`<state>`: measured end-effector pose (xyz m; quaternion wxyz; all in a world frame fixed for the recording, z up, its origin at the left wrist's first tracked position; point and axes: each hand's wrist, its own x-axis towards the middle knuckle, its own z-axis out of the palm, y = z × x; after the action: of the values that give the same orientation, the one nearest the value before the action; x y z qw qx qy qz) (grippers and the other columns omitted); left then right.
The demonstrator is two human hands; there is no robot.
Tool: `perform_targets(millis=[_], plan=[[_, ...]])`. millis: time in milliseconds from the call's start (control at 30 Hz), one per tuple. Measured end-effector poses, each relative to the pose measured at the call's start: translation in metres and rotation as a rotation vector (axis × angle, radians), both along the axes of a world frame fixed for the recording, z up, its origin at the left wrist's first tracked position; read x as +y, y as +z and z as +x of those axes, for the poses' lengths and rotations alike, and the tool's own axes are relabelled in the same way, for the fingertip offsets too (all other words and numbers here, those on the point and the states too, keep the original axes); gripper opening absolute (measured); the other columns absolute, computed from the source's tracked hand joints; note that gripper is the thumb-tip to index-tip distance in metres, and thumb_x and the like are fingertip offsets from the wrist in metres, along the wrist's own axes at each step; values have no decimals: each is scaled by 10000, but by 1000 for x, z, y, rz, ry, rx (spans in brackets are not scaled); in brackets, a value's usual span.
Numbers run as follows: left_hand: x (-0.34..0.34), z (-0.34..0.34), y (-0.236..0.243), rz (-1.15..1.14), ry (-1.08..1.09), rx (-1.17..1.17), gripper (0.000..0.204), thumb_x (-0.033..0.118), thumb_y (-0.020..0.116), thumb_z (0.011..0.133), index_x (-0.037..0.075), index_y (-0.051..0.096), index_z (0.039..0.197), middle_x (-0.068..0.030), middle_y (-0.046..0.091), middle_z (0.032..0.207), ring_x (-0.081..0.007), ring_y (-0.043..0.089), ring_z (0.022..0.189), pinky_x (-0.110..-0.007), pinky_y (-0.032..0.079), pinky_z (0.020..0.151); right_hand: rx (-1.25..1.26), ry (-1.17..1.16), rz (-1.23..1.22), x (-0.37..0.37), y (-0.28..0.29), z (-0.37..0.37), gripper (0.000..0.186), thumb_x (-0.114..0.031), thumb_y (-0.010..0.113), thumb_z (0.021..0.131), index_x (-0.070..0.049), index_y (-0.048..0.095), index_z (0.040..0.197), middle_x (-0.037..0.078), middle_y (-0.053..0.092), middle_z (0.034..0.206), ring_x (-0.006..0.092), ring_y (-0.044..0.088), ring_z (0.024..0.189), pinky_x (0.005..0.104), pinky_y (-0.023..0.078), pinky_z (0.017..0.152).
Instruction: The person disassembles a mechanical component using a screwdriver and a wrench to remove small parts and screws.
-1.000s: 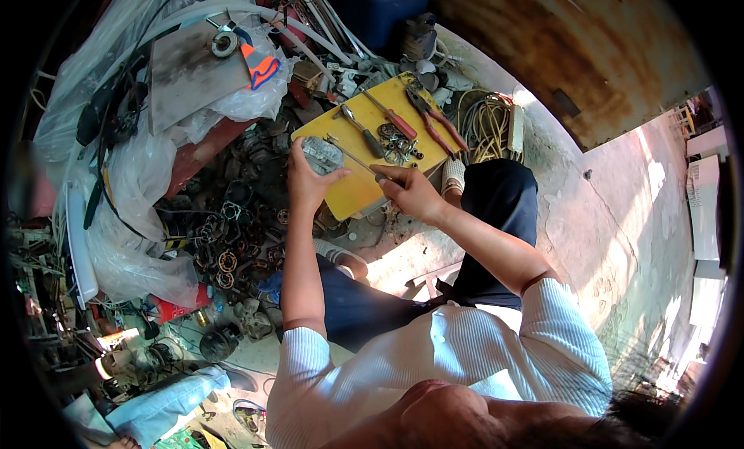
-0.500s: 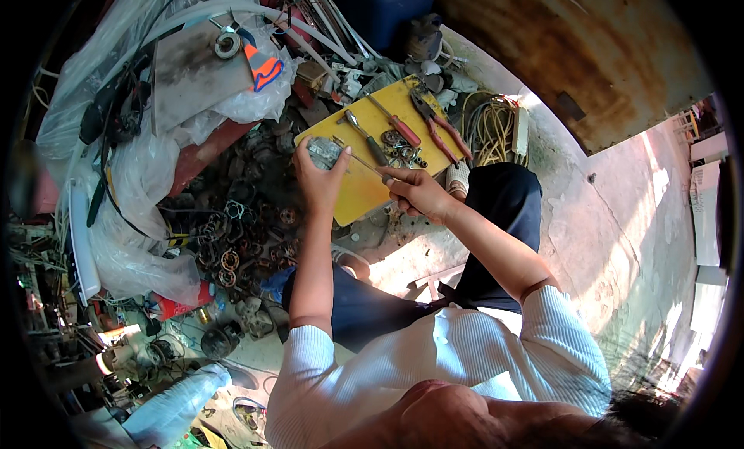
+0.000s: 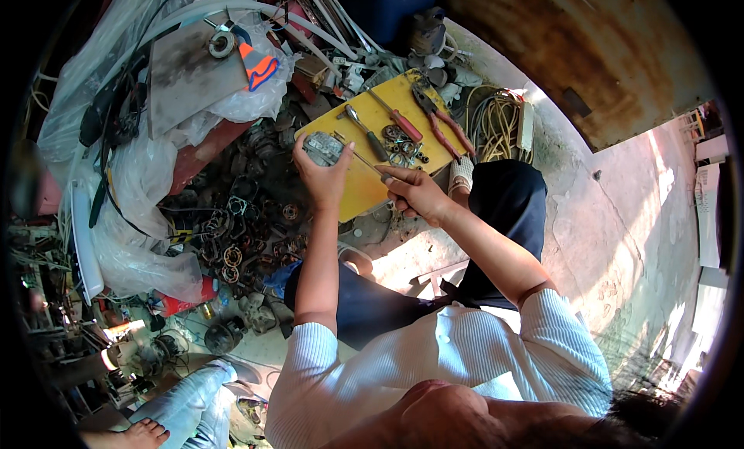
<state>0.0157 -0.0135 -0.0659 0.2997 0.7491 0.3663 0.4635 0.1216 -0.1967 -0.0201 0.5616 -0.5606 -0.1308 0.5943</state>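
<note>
My left hand [image 3: 323,174] is wrapped round a grey metal casting [image 3: 322,148] over the left part of a yellow board [image 3: 356,197]. In my closed right hand [image 3: 416,191] is a screwdriver [image 3: 367,164], its thin shaft pointing up and left toward the casting. Its handle is hidden in my fingers, and I cannot tell whether the tip touches the casting. On the board beyond lie a ratchet wrench [image 3: 367,134], a red-handled screwdriver [image 3: 398,119], red-handled pliers [image 3: 439,123] and a cluster of small metal rings and parts [image 3: 401,146].
Dark metal parts [image 3: 232,216] are heaped left of the board. Beyond them a flat metal plate [image 3: 186,77] lies on plastic sheeting [image 3: 132,193]. Coiled cable [image 3: 500,127] sits to the right. Another person's hand [image 3: 143,433] and jeans [image 3: 182,402] show at lower left.
Another person's hand has come into view at lower left, and their jeans have shifted. My hands keep almost the same pose, with the casting and screwdriver still in them.
</note>
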Motion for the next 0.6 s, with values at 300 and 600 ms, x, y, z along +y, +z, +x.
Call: perform_targets(millis=[300,600], plan=[[5,8,-16,-23,28,-76,758,235,873,744,4,473,1345,-184,513,1306,-314,533,1196,-427,440,1017,-511,-79,109,-1,-22,-27,407,-164,550,996,-67,579,1391,124,686,940,188,628,755,315,503,722],[10,8,-20,-14,13,-82,731,204,864,740,-12,482,1325,-182,543,1269,-310,548,1170,-415,444,1014,-788,-222,124,-1,-18,-51,412,-131,571,953,-81,594,1362,276,677,1085,408,682,955,403,528,852]])
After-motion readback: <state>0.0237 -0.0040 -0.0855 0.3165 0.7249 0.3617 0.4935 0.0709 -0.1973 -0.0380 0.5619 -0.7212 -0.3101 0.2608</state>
